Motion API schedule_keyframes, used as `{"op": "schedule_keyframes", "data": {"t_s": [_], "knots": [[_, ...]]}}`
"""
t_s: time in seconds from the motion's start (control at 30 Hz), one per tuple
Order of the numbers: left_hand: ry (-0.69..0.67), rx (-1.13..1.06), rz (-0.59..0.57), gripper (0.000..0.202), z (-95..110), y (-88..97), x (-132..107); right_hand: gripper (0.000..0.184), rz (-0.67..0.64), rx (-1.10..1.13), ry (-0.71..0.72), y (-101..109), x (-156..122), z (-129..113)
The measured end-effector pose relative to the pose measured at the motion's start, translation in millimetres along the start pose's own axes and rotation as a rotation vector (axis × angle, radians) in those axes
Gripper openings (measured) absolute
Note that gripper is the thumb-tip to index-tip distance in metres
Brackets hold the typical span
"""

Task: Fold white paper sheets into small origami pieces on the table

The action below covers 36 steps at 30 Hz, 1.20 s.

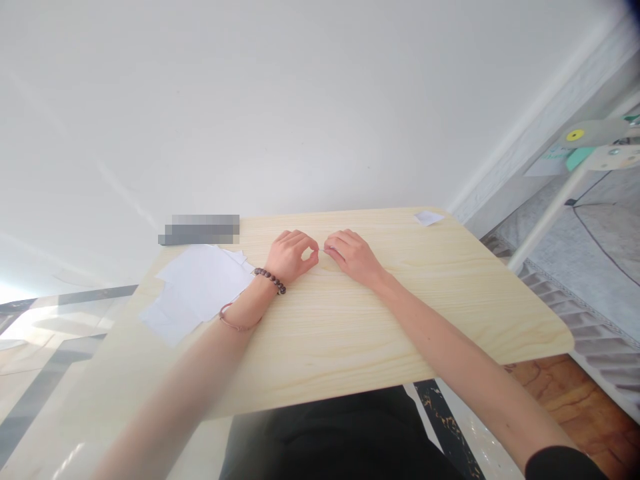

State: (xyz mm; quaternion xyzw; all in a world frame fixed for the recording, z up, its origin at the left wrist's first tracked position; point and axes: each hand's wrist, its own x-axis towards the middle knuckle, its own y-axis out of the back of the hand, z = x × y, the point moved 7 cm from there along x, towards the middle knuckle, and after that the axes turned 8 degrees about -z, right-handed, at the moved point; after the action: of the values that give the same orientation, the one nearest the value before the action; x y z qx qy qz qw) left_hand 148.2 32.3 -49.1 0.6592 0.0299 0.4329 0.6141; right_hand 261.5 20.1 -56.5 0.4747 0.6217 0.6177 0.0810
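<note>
Over the middle of the pale wooden table (330, 347), my two hands face each other with the fingertips nearly meeting. My left hand (291, 255) is closed, thumb and index finger pinched into a ring at one end of a thin whitish sliver (321, 250) that looks like paper. On the other end, the fingers and thumb of my right hand (353, 255) are pressed together. Most of the sliver is hidden by the fingers. Beside my left wrist, which wears a dark bead bracelet (270, 279), lies a loose pile of white paper sheets (195, 287).
A small folded white paper (429, 218) lies near the far right corner. At the far left edge is a blurred-out dark grey object (203, 230). The table's far edge stands near a white wall (310, 100). A pale metal pole (550, 217) rises to the right.
</note>
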Motion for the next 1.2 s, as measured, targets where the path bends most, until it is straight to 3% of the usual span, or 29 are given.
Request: {"op": "schedule_keyframes", "data": {"t_s": [0.2,1.2], "knots": [[-0.017,-0.023,-0.049,0.011,1.7,-2.4,0.0,0.019,-0.005,-0.010,0.009,-1.7,0.2,-1.5],[-0.041,0.008,-0.014,0.009,3.0,-1.2,0.1,0.013,0.038,0.030,-0.017,-0.3,0.0,-2.1]]}}
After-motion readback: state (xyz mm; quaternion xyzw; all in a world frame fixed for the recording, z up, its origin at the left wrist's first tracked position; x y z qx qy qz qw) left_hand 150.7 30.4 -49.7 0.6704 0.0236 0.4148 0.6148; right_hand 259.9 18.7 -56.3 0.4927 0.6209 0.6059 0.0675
